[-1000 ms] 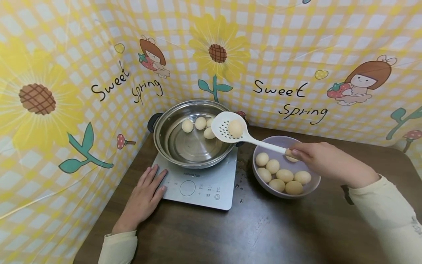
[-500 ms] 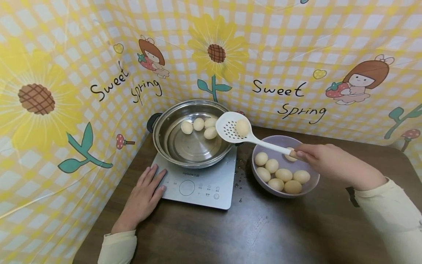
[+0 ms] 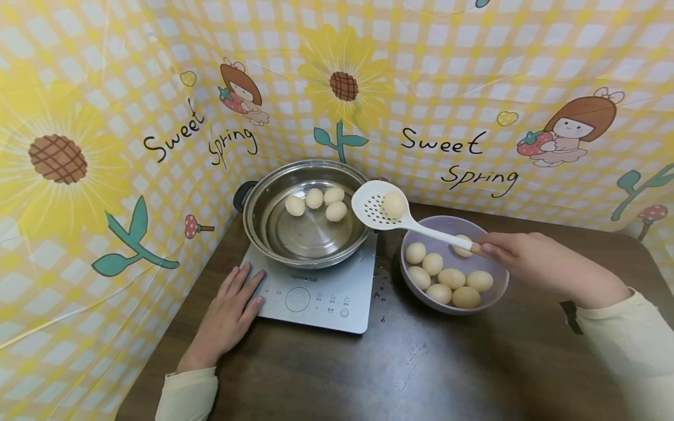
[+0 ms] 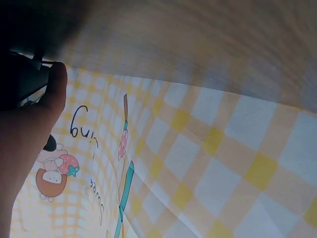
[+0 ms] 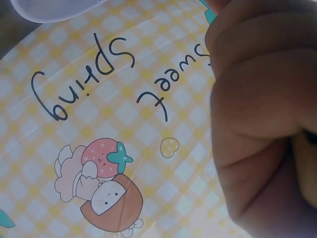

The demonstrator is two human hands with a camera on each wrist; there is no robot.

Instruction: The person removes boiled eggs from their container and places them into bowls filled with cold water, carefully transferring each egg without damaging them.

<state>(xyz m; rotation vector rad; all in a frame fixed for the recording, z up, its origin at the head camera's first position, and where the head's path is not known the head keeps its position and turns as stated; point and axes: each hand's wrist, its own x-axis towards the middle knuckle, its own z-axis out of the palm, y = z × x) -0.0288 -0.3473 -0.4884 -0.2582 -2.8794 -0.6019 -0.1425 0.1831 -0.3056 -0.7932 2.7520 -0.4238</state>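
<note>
My right hand [image 3: 547,263] grips the wooden end of a white slotted spoon [image 3: 376,217], fingers curled round it in the right wrist view. One egg [image 3: 394,206] lies in the spoon's bowl, held up between the pot and the purple bowl. Several eggs [image 3: 336,211] sit in the steel pot [image 3: 310,260], in its far half. The purple bowl [image 3: 502,292] on the right holds several more eggs [image 3: 451,278], partly beneath the spoon's handle. My left hand [image 3: 226,316] rests with straight fingers at the left edge of the induction cooker [image 3: 337,324].
The pot stands on the cooker, its black handle [image 3: 244,196] near the left wall. Patterned cloth [image 3: 447,88] closes off the back and left of the brown table [image 3: 421,374]. Water drops [image 3: 383,295] lie between cooker and bowl. A black object [image 3: 571,316] is near the right sleeve.
The right hand has carried the slotted spoon with its egg rightward, away from over the pot toward the purple bowl. Eggs in the pot have shifted slightly. The left hand stays put.
</note>
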